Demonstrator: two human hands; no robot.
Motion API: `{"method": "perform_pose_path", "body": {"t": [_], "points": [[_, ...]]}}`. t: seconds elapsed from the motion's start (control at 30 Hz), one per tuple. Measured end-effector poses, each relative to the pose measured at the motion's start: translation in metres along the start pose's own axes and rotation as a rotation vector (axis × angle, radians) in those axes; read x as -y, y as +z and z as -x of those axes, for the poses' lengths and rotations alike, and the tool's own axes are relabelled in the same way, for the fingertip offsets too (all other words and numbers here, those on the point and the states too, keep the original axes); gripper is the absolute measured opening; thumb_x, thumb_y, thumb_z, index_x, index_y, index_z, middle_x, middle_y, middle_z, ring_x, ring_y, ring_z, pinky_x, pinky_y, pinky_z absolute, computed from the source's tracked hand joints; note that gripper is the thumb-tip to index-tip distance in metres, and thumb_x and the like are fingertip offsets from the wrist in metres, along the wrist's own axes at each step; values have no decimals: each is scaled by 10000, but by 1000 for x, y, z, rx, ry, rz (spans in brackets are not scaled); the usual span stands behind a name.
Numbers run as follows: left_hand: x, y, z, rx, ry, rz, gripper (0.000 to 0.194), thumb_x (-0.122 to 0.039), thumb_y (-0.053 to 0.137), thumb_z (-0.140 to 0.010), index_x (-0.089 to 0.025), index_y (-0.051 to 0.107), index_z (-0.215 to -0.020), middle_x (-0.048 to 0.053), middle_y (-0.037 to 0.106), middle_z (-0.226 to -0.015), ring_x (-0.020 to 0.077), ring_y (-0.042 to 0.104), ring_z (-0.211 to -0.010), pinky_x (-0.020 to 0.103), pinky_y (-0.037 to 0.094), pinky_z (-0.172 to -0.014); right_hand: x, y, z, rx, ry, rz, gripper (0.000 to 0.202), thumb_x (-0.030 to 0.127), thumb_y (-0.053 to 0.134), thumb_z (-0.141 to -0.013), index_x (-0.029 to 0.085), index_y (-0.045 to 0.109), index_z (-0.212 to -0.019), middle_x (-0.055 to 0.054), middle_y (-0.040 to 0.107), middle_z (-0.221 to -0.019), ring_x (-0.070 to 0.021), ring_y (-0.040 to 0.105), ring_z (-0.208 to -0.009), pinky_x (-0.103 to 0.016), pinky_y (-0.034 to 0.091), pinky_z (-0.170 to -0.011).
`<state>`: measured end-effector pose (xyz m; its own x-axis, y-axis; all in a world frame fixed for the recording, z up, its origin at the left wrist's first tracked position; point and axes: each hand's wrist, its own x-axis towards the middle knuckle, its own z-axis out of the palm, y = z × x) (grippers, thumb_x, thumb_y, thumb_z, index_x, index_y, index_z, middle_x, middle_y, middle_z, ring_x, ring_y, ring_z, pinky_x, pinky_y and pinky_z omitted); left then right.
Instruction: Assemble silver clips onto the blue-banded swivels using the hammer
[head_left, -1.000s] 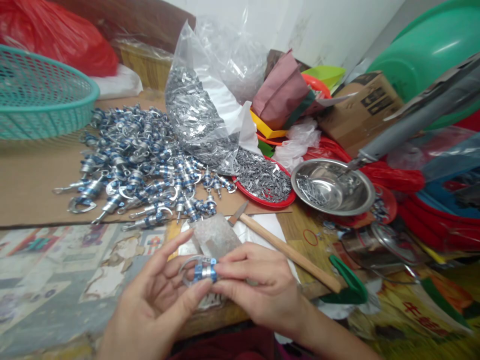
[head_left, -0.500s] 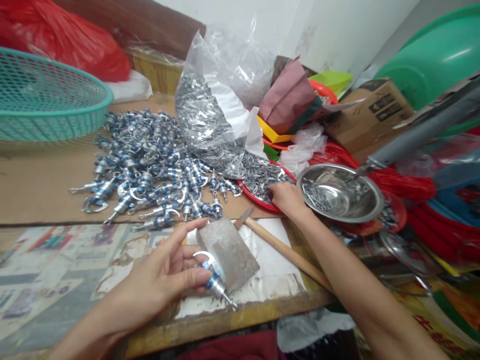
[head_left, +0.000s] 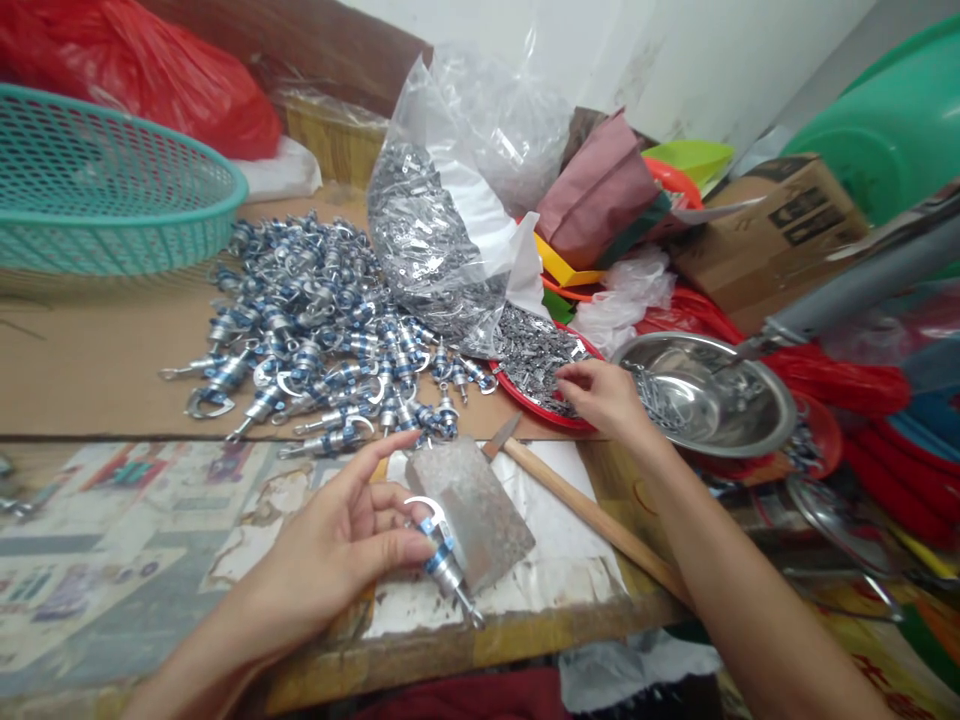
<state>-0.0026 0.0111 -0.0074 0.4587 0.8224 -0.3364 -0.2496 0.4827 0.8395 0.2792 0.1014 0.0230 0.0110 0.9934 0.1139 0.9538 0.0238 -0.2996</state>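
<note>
My left hand (head_left: 352, 530) pinches a small silver hook fitting with blue bands (head_left: 444, 562), its curved hook up and its eye end pointing down right. Just beyond it a thick metal block (head_left: 476, 510) lies on white paper. My right hand (head_left: 604, 395) hovers over the near edge of a red tray (head_left: 517, 395) filled with small flat metal clips (head_left: 536, 350). Its thumb and forefinger are drawn together; whatever lies between them is too small to make out. Similar hook fittings (head_left: 322, 320) are heaped on the cardboard at the left.
A hammer (head_left: 585, 505) lies right of the block, under my right forearm. Beside the tray stands a steel bowl (head_left: 709, 390) with metal pins. A clear bag of clips (head_left: 427, 230) leans behind. At far left is a turquoise basket (head_left: 120, 235); a cardboard box (head_left: 772, 230) sits back right.
My right hand has lifted slightly from the clips, and its fingers now show. The view has shifted, so things appear a little farther right. My left hand still holds the hook fitting.
</note>
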Motion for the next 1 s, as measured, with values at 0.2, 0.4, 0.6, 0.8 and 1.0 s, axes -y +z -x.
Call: {"method": "perform_pose_path", "body": {"t": [0.2, 0.4, 0.6, 0.8, 1.0], "points": [[-3, 1, 0, -29, -5, -16, 861, -144, 767, -642, -240, 281, -1347, -27, 673, -728, 148, 642, -646, 277, 514, -628, 78, -10, 74, 308, -356, -434, 90, 144, 611, -822, 162, 692, -788, -2, 698, -753, -121, 637, -704, -231, 483, -669], [-4, 3, -1, -16, -3, -8, 886, -132, 756, -636, -219, 256, -1362, -24, 683, -695, 157, 649, -642, 274, 514, -616, 106, -8, 81, 470, -476, -323, 100, 148, 612, -832, 152, 712, -841, -36, 708, -800, -159, 609, -770, -266, 417, -696], [0, 1, -1, -10, 31, 7, 845, -145, 754, -650, -241, 284, -1346, -26, 681, -723, 155, 652, -652, 297, 526, -644, 108, 13, 83, 252, -472, -439, 99, 149, 664, -782, 182, 752, -813, -14, 659, -675, -130, 578, -640, -243, 406, -599], [-3, 5, 2, -57, 2, -12, 850, -139, 770, -621, -215, 310, -1331, -32, 672, -695, 155, 642, -628, 302, 540, -624, 66, 13, 100, -182, -316, -587, 141, 182, 552, -866, 205, 689, -887, -26, 661, -833, -149, 612, -783, -265, 474, -693], [-4, 6, 1, -60, 3, -24, 836, -154, 771, -632, -225, 318, -1331, -33, 671, -706, 154, 643, -634, 303, 539, -630, -10, 10, 120, 123, -65, -20, 225, 314, 570, -842, 207, 612, -1035, -42, 638, -873, -218, 635, -812, -326, 493, -701]]}}
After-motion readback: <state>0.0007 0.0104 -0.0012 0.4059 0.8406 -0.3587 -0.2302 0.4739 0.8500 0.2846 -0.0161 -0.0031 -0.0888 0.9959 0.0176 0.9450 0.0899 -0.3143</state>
